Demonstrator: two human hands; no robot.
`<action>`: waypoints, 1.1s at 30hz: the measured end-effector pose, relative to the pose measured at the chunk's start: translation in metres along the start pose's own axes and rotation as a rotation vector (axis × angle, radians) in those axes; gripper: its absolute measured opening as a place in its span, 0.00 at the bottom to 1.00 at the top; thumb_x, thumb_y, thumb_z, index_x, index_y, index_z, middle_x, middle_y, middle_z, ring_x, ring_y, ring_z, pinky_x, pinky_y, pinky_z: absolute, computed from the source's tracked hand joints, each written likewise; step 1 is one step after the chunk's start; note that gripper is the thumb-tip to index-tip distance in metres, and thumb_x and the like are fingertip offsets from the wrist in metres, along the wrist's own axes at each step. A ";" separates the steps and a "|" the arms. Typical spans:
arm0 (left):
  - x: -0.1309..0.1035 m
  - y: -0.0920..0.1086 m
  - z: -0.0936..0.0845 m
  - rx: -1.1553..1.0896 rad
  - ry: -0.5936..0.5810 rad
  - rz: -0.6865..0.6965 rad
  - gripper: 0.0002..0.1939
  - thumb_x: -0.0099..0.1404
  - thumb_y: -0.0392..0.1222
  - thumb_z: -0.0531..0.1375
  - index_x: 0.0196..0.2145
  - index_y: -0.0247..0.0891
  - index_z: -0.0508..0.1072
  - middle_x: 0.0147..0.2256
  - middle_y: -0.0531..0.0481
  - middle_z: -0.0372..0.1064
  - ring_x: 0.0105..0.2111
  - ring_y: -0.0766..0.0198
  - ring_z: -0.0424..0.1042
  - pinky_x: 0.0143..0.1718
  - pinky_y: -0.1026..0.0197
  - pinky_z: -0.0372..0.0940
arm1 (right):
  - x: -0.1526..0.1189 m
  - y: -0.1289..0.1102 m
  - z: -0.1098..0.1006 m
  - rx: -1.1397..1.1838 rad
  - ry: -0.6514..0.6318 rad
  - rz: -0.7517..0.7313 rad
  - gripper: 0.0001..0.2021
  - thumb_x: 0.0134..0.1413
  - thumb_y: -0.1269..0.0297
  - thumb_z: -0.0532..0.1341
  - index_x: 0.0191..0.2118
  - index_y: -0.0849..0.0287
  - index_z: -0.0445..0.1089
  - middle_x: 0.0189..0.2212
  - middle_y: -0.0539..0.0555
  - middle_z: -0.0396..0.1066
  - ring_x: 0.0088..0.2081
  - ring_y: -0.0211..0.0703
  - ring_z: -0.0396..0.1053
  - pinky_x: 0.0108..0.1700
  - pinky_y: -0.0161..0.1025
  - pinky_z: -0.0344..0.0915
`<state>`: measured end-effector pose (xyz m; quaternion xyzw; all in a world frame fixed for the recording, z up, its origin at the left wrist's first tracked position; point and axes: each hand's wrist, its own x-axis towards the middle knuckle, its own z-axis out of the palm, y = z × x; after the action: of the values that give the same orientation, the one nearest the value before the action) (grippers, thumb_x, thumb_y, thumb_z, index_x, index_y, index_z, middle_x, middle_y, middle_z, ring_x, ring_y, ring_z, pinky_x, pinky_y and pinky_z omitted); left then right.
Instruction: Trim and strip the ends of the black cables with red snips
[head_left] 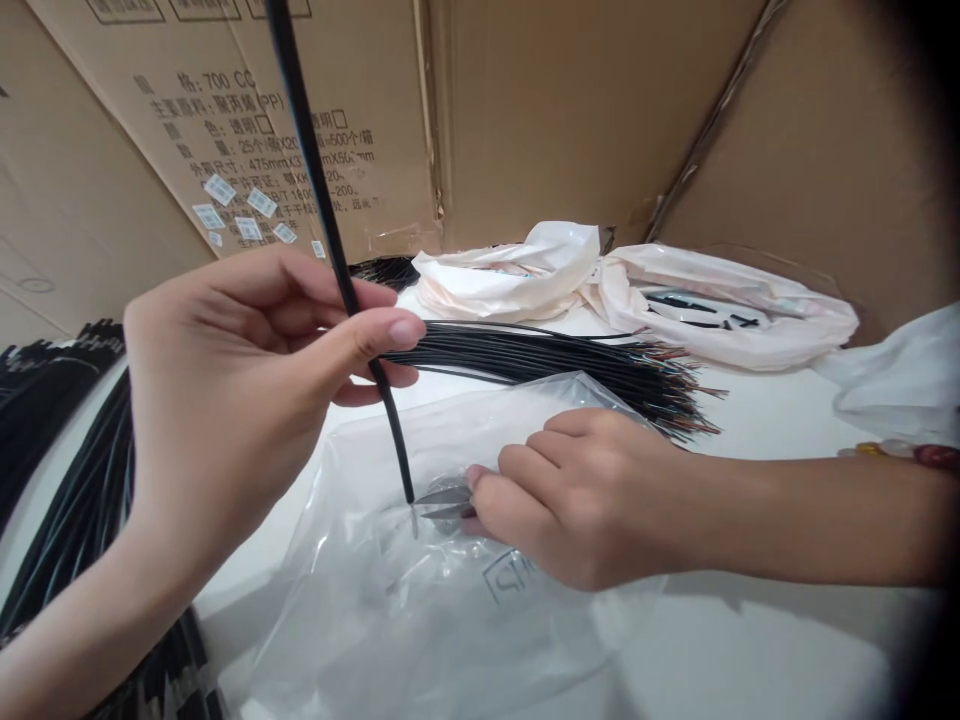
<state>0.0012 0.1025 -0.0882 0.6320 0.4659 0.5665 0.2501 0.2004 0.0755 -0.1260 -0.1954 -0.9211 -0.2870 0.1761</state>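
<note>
My left hand (225,400) pinches a long black cable (330,230) between thumb and fingers, holding it nearly upright with its lower end pointing down. My right hand (570,495) grips small metal snips (442,502), whose blades meet the cable's bare tip just above a clear plastic bag (420,620). Behind both hands lies a bundle of black cables (570,362) with stripped coloured ends pointing right.
Brown cardboard boxes (525,110) wall in the back and right. Two pale plastic bags (720,310) lie at the back of the white table (757,650). More black cable bundles (67,480) lie along the left edge. A white bag (900,385) sits at far right.
</note>
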 end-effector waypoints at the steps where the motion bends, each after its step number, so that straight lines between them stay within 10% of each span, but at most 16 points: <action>1: 0.000 -0.001 0.000 -0.019 0.009 0.007 0.15 0.50 0.51 0.69 0.26 0.39 0.71 0.29 0.56 0.73 0.24 0.67 0.75 0.17 0.72 0.69 | 0.000 -0.001 0.001 0.020 -0.005 0.000 0.04 0.51 0.74 0.54 0.33 0.58 0.59 0.16 0.44 0.60 0.17 0.35 0.54 0.22 0.38 0.43; 21: 0.006 -0.003 0.001 -0.107 -0.029 -0.113 0.16 0.56 0.50 0.66 0.24 0.36 0.67 0.20 0.58 0.62 0.16 0.75 0.65 0.14 0.74 0.62 | 0.006 0.008 0.013 -0.182 0.186 -0.159 0.08 0.55 0.70 0.58 0.30 0.57 0.56 0.15 0.41 0.51 0.17 0.31 0.47 0.19 0.34 0.46; 33: 0.006 -0.012 0.005 -0.069 -0.006 -0.035 0.18 0.53 0.55 0.67 0.25 0.37 0.70 0.20 0.51 0.65 0.17 0.68 0.67 0.12 0.67 0.62 | 0.010 0.016 0.022 -0.346 0.087 -0.274 0.10 0.55 0.73 0.58 0.27 0.57 0.55 0.14 0.41 0.50 0.16 0.31 0.48 0.19 0.33 0.46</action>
<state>0.0023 0.1138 -0.0964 0.6165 0.4564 0.5759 0.2830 0.1949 0.1033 -0.1311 -0.0833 -0.8676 -0.4701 0.1389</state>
